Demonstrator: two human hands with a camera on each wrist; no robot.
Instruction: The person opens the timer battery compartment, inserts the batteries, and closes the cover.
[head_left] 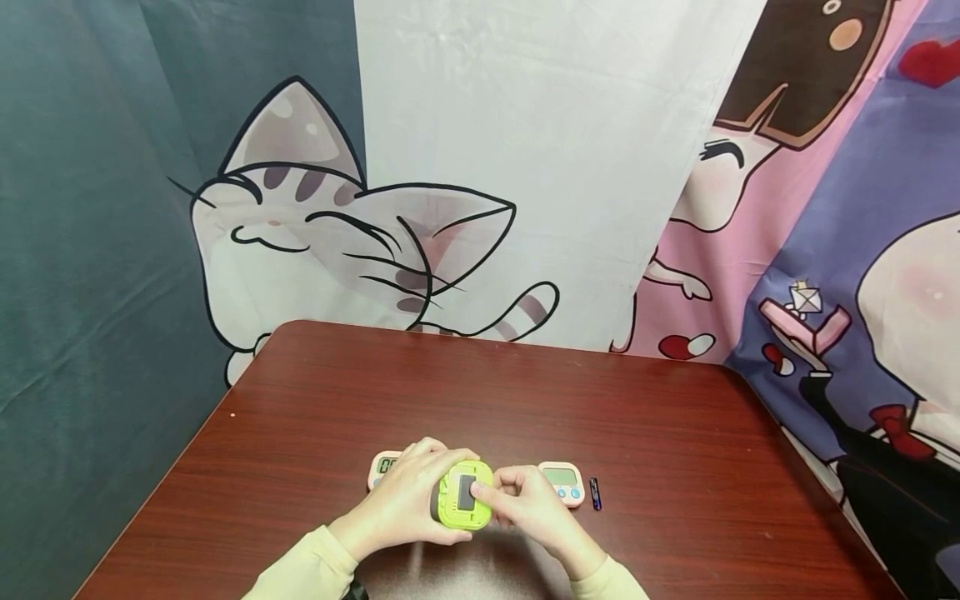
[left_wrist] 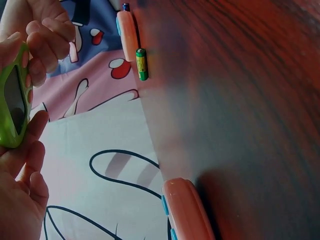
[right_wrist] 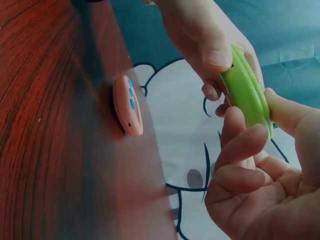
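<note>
A: Where's the green timer [head_left: 453, 512]?
B: Bottom centre of the head view, up in both hands, back face to the camera, dark panel on it showing.
A: Grip?
B: Left hand [head_left: 416, 500] grasps it from the side, thumb low, fingers over the top. Right hand [head_left: 528, 504] pinches the near edge, thumb on the back, fingers curled; whether each fingertip touches, can't tell.
A: Handling?
B: Probably light, stiff plastic, a bit slippery where smooth. Screen likely the fragile part. Best hold: by the rim, off the screen and buttons.
A: Surface?
B: Reddish-brown wood-grain table [head_left: 480, 383], glossy, glare at the bottom edge. Pink timer [head_left: 374, 473] partly behind the left hand; second timer [head_left: 562, 476] right of the right hand, blue battery [head_left: 596, 493] just beside it. Left wrist view, top: green battery [left_wrist: 142, 65] near that second timer.
A: Room?
B: Printed cloth [head_left: 480, 100] behind the table: grinning cat [head_left: 300, 208] left of centre, cartoon figures at the right. Dark teal cloth fills the far left.
</note>
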